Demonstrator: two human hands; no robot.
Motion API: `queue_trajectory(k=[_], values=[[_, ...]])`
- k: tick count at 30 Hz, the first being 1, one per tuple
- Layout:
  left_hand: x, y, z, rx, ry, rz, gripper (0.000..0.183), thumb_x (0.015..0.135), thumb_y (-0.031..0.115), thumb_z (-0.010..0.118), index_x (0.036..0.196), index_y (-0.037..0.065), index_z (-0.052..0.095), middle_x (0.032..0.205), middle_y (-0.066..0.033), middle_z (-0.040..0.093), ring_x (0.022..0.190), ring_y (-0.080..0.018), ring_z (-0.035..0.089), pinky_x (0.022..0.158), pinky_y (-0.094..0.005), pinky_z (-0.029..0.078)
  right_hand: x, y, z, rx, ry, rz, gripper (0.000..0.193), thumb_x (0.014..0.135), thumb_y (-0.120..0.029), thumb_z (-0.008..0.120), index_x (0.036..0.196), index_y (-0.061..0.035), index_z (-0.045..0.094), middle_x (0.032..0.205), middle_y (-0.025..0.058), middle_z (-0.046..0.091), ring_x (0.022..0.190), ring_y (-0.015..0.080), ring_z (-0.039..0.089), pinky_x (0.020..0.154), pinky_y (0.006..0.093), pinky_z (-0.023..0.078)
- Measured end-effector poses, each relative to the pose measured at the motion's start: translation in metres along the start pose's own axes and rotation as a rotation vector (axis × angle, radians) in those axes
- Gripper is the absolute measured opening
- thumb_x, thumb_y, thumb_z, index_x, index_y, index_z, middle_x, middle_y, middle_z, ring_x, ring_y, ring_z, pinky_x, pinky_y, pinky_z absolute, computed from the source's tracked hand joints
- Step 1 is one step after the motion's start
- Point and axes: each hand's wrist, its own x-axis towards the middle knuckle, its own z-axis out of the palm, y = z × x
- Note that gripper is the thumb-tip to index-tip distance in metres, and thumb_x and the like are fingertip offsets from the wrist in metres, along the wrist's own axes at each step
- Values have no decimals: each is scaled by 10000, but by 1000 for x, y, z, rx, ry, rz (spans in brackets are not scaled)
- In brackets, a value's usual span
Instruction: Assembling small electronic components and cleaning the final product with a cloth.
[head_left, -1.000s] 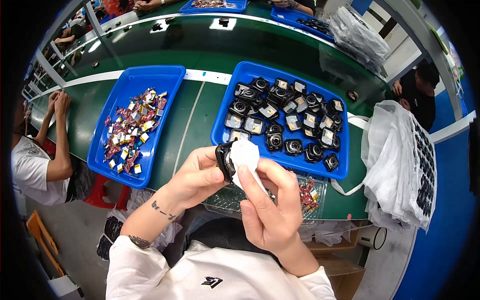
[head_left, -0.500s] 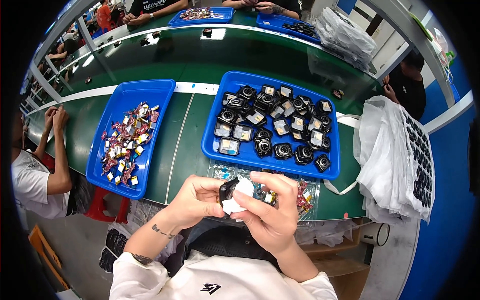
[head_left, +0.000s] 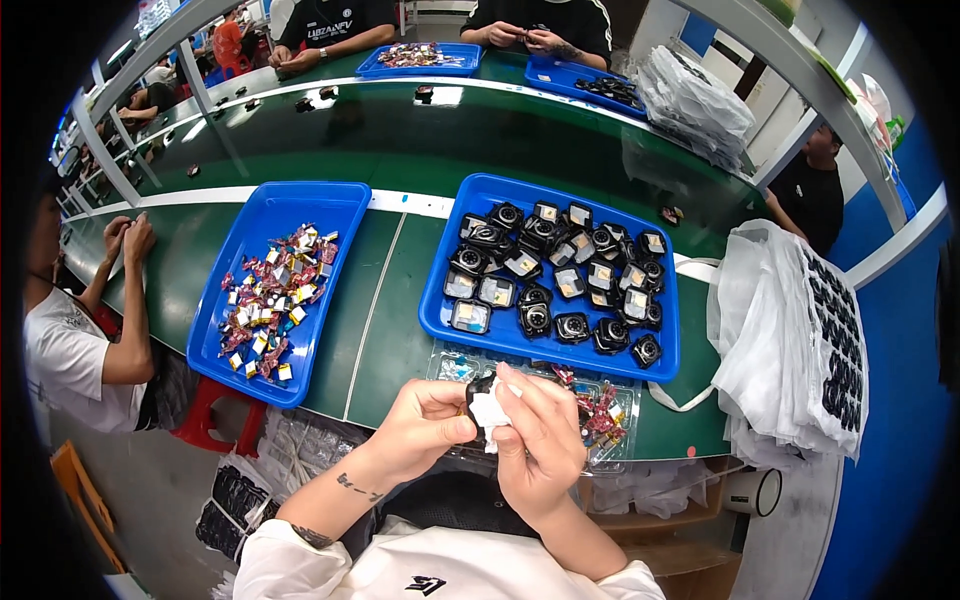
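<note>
In front of my body, over the near table edge, my left hand (head_left: 428,424) pinches a small black watch case (head_left: 476,394) between thumb and fingers. My right hand (head_left: 540,445) holds a crumpled white wipe (head_left: 490,412) against the case, covering much of it. Just beyond my hands is a blue tray (head_left: 441,318) holding several black watch cases (head_left: 535,312), some showing round backs and others rectangular openings. Partly hidden beneath my hands, a clear plastic tray (head_left: 632,400) contains small parts with reddish wrapping.
A second blue tray (head_left: 268,205) at left holds a heap of small white, yellow and reddish parts (head_left: 278,300). White padded sheets (head_left: 770,330) are stacked at right. A green conveyor (head_left: 400,140) runs behind the trays. Co-workers sit at left, across and at right.
The view has shifted, so the trays appear lower and farther right. My right fingers have moved over the wipe, which looks more bunched; both hands keep their hold.
</note>
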Motion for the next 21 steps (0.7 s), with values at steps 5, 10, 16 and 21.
queue_trajectory(k=[5, 10, 16, 21], values=[[-1, 6, -7, -148, -57, -101, 357, 836, 111, 661, 1131, -67, 568, 1066, -121, 620, 982, -176, 597, 857, -304, 475, 3, 0, -6, 71, -125, -24, 283, 762, -115, 693, 1037, -50, 680, 1084, 143, 647, 983, 316, 584, 838, 366, 469], [-5, 3, -7, -60, -79, -97, 379, 803, 80, 695, 1127, -76, 575, 1064, -121, 625, 967, -157, 590, 847, -286, 467, 2, 0, -4, 138, -110, 55, 268, 755, -96, 697, 1019, -50, 685, 1050, 130, 662, 971, 299, 591, 843, 355, 472], [-10, 7, 4, 185, 27, -139, 332, 743, 30, 742, 1052, -34, 641, 877, -46, 638, 784, -83, 556, 735, -227, 449, 1, 4, -10, 150, -126, 138, 206, 763, -42, 685, 965, -3, 686, 931, 126, 679, 863, 268, 617, 770, 334, 483], [-16, 41, 11, 227, -94, -300, 409, 678, -26, 779, 1056, -65, 628, 1006, -94, 624, 900, -138, 581, 794, -269, 469, -4, 18, -20, 130, 48, 309, 172, 798, -9, 652, 957, 55, 660, 792, 114, 652, 700, 190, 559, 631, 284, 446]])
